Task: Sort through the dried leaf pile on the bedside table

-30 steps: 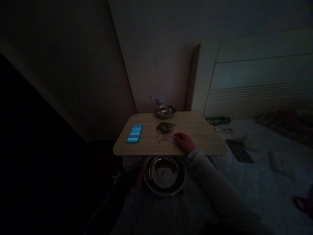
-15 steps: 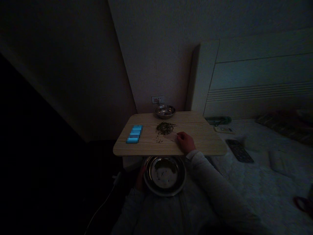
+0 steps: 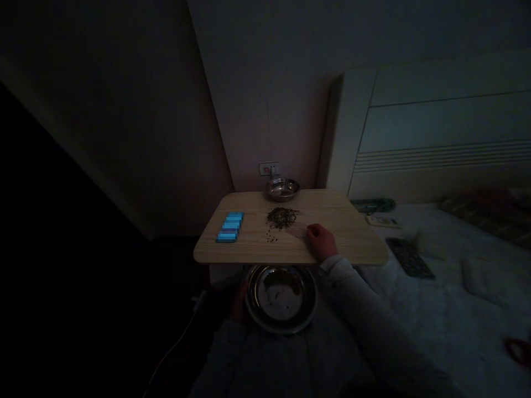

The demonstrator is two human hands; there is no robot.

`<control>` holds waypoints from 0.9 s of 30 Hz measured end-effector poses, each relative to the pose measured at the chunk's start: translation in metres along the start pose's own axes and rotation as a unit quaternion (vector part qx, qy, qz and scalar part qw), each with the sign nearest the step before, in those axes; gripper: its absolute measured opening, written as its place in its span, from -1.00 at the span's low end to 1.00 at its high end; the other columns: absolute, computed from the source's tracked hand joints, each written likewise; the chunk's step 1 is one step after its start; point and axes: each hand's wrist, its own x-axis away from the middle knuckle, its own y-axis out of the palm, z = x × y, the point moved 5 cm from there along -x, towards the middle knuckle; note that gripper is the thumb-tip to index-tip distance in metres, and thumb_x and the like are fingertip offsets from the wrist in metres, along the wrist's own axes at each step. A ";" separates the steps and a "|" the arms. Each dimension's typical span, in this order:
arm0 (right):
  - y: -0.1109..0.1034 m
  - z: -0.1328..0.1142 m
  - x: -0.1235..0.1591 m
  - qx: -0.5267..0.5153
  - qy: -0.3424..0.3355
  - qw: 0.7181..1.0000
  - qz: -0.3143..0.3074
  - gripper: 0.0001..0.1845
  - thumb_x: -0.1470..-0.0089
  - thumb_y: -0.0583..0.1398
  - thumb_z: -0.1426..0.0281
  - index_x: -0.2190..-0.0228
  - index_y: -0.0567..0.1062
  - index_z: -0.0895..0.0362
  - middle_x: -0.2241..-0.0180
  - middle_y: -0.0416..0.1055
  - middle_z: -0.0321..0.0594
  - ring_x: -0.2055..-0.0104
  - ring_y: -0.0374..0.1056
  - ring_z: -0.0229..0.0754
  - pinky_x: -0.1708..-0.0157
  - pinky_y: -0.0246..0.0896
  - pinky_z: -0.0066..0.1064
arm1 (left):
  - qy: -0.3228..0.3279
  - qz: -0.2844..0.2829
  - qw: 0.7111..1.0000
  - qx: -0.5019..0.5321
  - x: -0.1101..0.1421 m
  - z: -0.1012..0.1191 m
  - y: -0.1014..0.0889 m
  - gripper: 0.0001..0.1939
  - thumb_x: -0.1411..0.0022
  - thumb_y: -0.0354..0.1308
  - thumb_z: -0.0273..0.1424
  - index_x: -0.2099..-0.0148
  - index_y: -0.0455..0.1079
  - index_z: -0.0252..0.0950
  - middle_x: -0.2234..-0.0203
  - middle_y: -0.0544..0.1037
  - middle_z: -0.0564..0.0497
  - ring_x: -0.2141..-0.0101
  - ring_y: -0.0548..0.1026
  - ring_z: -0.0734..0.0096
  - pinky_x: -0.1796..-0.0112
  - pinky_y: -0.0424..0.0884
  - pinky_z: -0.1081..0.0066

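On the small wooden table (image 3: 336, 213) lies a loose pile of dark, seed-like bits (image 3: 282, 217), with a few strays in front of it. My right hand (image 3: 322, 242) is closed on a thin, pale, card-like piece (image 3: 296, 230), which reaches left to the pile's near edge. Below the table's front edge is a wide metal bowl (image 3: 282, 326) with some dark bits inside. My left hand (image 3: 239, 301) grips this bowl's left rim; it is dim and its fingers are partly hidden.
A smaller metal bowl (image 3: 282, 189) stands at the table's back edge, below a wall socket (image 3: 269, 168). A lit phone (image 3: 230, 227) lies on the table's left side. To the right, a bed (image 3: 448, 309) holds a dark patterned phone-shaped item (image 3: 410, 257) and a remote (image 3: 382, 221).
My right hand has shifted slightly right with the pale piece, a little away from the pile. My left hand and the large bowl look the same.
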 end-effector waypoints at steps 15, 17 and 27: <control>-0.021 0.032 -0.051 0.054 -0.006 0.998 -0.004 -0.80 0.01 0.14 0.43 0.32 0.53 0.16 0.28 0.53 -0.09 0.25 0.42 -0.15 0.21 0.24 -0.36 | -0.020 0.035 0.999 -0.011 0.000 0.000 -0.004 -0.61 0.26 0.36 -0.13 0.37 0.58 -0.26 0.23 0.64 -0.12 -0.14 0.29 -0.08 -0.17 0.08 0.09; -0.021 0.033 -0.061 0.050 -0.006 0.999 -0.003 -0.82 0.02 0.15 0.44 0.35 0.53 0.15 0.29 0.53 -0.09 0.25 0.41 -0.15 0.20 0.24 -0.35 | -0.028 0.038 0.999 -0.020 0.001 0.001 -0.001 -0.66 0.25 0.35 -0.14 0.41 0.57 -0.24 0.27 0.65 -0.10 -0.12 0.31 -0.09 -0.17 0.09 0.08; -0.024 0.031 -0.088 -0.180 0.095 0.979 -0.003 -0.92 0.13 0.17 0.54 0.52 0.42 0.14 0.50 0.42 -0.25 0.43 0.32 -0.27 0.34 0.20 -0.44 | 0.006 0.054 0.998 -0.010 -0.008 -0.010 -0.025 -0.65 0.11 0.31 -0.20 0.22 0.54 -0.19 0.12 0.60 -0.06 -0.21 0.18 0.02 -0.22 -0.10 0.09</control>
